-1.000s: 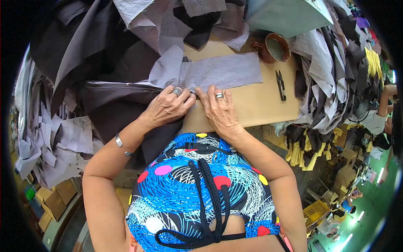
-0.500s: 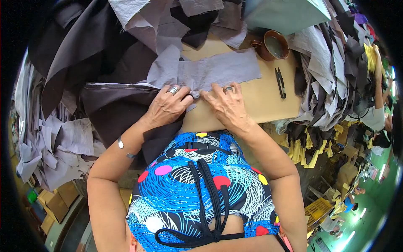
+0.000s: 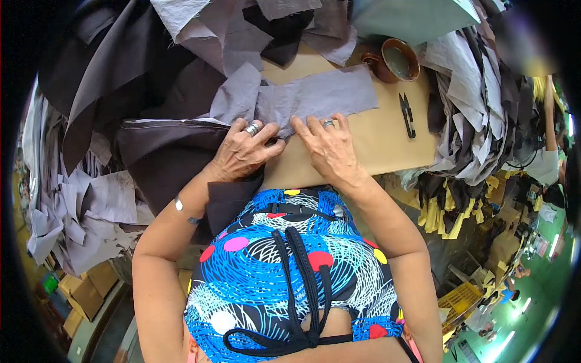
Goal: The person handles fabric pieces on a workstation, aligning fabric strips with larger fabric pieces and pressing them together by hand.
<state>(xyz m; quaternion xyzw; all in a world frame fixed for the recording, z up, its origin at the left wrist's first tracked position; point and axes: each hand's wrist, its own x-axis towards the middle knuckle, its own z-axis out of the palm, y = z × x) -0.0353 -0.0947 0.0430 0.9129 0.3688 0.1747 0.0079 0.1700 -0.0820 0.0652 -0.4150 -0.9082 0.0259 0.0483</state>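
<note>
A grey cloth strip [image 3: 339,91] with frayed edges lies across the tan work surface [image 3: 381,145], its left part folded and bunched. The bent fingers of my left hand [image 3: 245,151] close on the bunched grey cloth where it meets a dark brown cloth [image 3: 175,148] with a pale seam. My right hand [image 3: 330,148] has its curled fingertips on the strip's near edge; its thumb is hidden. A small gap separates the two hands. Black thread snips [image 3: 407,115] lie to the right of the strip.
A brown mug [image 3: 396,60] stands at the back right, near a pale grey-green panel [image 3: 411,21]. Stacks of grey and dark cloth [image 3: 460,91] hang at the right; more cloth pieces [image 3: 109,196] hang at the left. Other people are visible at the far right.
My left fingertips have shifted slightly right. My right fingertips have moved up a little along the strip's edge, and the cloth between my hands looks flatter.
</note>
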